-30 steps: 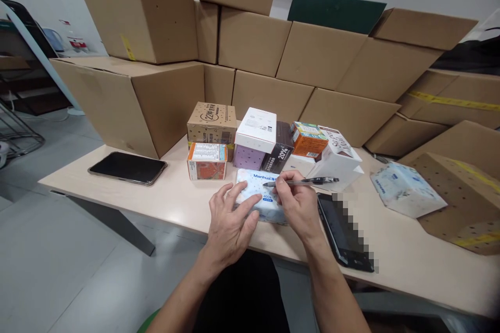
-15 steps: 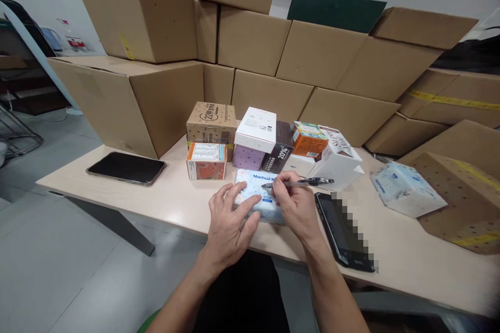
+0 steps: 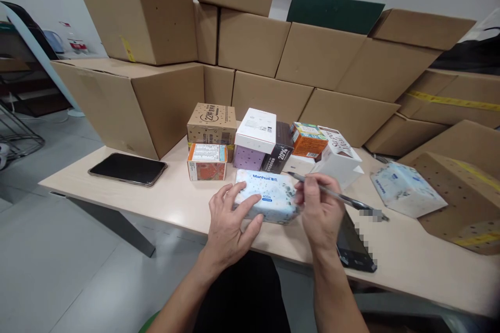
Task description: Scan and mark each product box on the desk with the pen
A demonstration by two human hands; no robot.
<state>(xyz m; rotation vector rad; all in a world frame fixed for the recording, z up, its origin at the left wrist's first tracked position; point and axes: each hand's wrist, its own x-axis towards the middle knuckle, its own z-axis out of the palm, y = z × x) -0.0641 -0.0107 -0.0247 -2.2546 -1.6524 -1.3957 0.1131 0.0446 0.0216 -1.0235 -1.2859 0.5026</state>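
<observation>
A tissue pack [image 3: 269, 190] in pale blue wrapping printed "Manhua" lies flat near the front edge of the table [image 3: 183, 203]. My left hand [image 3: 234, 218] rests on its left end with fingers spread over the wrapping. In my right hand [image 3: 322, 213] a pen [image 3: 347, 199] is pinched between thumb and fingers, its tip at the pack's upper right corner and its rear end pointing right. A black handheld device [image 3: 355, 247] lies partly hidden behind my right hand.
Small boxes stand behind the pack: a brown box [image 3: 213, 125], an orange-and-white box [image 3: 207, 162] and a white box [image 3: 255, 130] among them. A phone [image 3: 128, 168] lies left; another tissue pack [image 3: 406, 187] sits right. Large cartons [image 3: 269, 96] wall off the back.
My right hand has moved right with the pen, whose tip has left the middle of the tissue pack's top. My left hand has stayed on the pack.
</observation>
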